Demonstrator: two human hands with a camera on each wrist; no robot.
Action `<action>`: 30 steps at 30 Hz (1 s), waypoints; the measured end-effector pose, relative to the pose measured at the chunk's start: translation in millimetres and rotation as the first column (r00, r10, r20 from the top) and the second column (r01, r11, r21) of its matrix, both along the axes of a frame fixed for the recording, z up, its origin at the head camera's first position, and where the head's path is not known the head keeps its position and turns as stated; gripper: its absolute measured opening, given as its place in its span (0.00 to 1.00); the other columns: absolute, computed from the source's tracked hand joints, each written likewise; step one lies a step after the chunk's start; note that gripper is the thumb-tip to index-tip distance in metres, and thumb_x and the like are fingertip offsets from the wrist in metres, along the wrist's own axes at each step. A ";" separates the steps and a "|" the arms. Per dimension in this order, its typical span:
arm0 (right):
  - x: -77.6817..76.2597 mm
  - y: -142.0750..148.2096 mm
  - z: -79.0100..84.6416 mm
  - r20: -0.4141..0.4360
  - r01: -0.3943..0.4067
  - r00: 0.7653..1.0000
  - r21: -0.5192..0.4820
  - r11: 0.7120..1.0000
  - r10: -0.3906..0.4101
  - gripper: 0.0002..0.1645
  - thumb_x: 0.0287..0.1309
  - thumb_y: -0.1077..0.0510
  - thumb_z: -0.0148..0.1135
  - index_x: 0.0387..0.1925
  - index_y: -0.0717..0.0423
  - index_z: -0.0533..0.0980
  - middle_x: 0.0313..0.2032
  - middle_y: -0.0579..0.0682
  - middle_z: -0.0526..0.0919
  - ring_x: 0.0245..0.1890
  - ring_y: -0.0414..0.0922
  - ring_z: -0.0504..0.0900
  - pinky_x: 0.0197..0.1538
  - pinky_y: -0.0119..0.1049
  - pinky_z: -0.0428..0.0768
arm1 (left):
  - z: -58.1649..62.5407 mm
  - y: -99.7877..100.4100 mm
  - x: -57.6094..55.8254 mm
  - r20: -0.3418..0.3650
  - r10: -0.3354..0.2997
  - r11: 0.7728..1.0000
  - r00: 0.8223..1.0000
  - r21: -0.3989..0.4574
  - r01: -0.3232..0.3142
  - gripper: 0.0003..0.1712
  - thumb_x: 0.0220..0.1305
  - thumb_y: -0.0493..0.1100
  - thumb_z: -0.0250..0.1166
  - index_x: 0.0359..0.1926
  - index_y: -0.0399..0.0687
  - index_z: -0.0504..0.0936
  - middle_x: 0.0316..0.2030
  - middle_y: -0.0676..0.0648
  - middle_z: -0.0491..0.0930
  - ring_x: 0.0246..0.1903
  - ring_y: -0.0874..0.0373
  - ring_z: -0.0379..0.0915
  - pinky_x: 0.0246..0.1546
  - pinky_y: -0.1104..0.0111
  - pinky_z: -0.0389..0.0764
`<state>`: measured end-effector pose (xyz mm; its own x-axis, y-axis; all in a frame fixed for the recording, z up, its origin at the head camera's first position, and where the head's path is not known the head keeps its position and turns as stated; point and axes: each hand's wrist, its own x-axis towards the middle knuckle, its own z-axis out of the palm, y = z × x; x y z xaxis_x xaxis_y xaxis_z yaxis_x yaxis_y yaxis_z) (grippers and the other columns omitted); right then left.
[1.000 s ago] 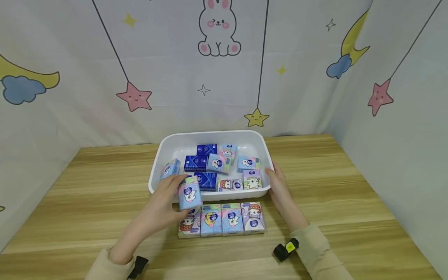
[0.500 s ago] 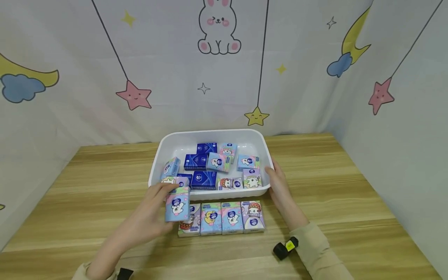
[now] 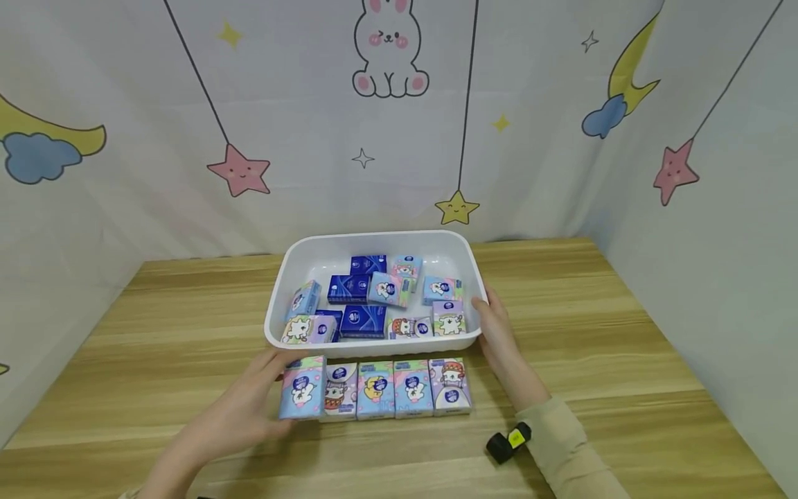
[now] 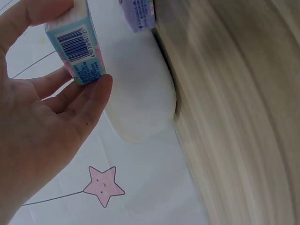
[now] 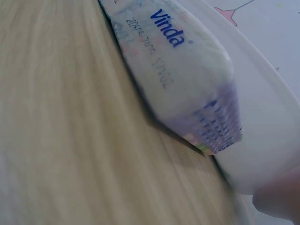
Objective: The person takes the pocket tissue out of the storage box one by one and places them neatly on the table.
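Note:
In the head view, my left hand [image 3: 240, 405] grips a blue-and-pink tissue pack [image 3: 303, 389] by its edges, at the left end of a row of tissue packs [image 3: 376, 391]. The left wrist view shows the barcode end of this held pack [image 4: 77, 49] between thumb and fingers. I cannot tell whether it touches the table. My right hand [image 3: 499, 333] holds the right side of the white plastic tub [image 3: 374, 348], with part of the hand hidden behind the tub wall. A purple Vinda tissue pack [image 5: 187, 70] lies close to the tub in the right wrist view.
Inside the tub lie several dark blue packs [image 3: 364, 321] and cartoon-print packs [image 3: 389, 290]. A black strap with a yellow label [image 3: 516, 439] is by the right sleeve [image 3: 570, 447]. The wooden table [image 3: 623, 360] meets a printed cloth backdrop [image 3: 299, 138] behind the tub.
My left hand has moved left and toward me with the tissue pack, from over the tub's front rim to the left end of the row. The right hand stays at the tub.

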<state>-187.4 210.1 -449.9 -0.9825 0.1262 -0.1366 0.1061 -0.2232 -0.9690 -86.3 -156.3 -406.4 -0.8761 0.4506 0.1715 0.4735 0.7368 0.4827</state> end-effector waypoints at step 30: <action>0.2 0.2 0.0 -0.010 -0.014 1.000 -0.013 1.000 0.014 0.35 0.70 0.60 0.40 0.75 0.55 0.44 0.76 0.54 0.49 0.75 0.51 0.51 0.77 0.45 0.50 | -18.6 -16.1 -16.3 0.099 -0.032 0.998 0.995 -0.058 0.038 0.47 0.38 0.38 0.75 0.64 0.42 0.69 0.63 0.40 0.68 0.62 0.40 0.66 0.59 0.44 0.73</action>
